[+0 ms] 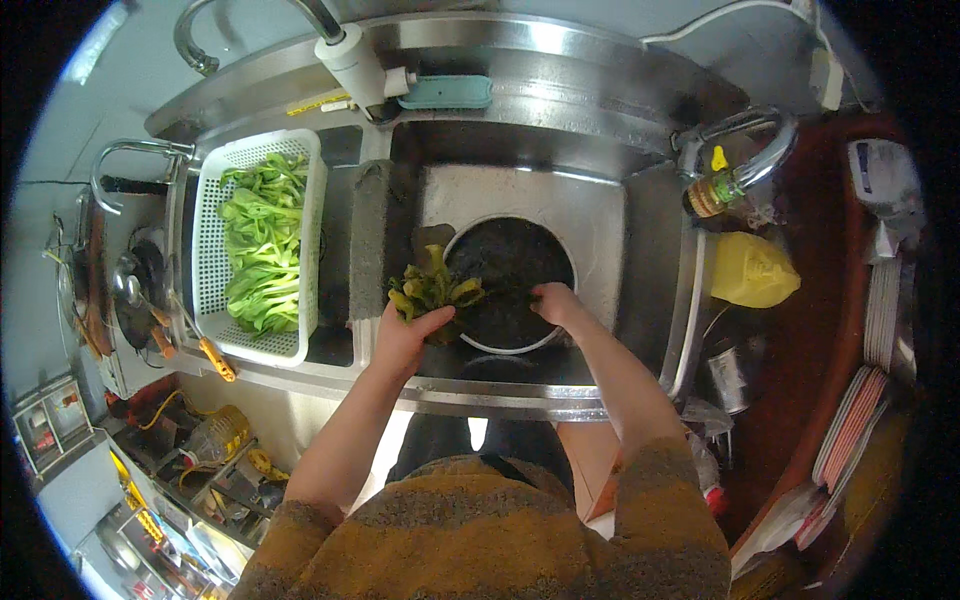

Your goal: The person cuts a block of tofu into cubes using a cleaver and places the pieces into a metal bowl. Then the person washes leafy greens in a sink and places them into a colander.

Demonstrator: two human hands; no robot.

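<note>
My left hand (409,337) grips a bunch of dark leafy greens (435,292) with yellow-green stems, at the left rim of a round basin (574,266). The basin stands in the right bowl of a stainless steel sink and looks dark inside. My right hand (559,304) is over the basin's right rim, its fingers closed around something dark and thin, perhaps part of the greens; its fingertips are hard to make out. To the left, a white perforated plastic basket (311,247) holds bright leafy greens (262,255).
A grey cloth (369,240) hangs over the sink divider. Chrome faucets (142,146) rise at left, back and right. A teal tray (446,91) lies on the back ledge. An orange-handled peeler or knife (216,360) rests by the front left edge. A yellow bag (754,270) sits at right.
</note>
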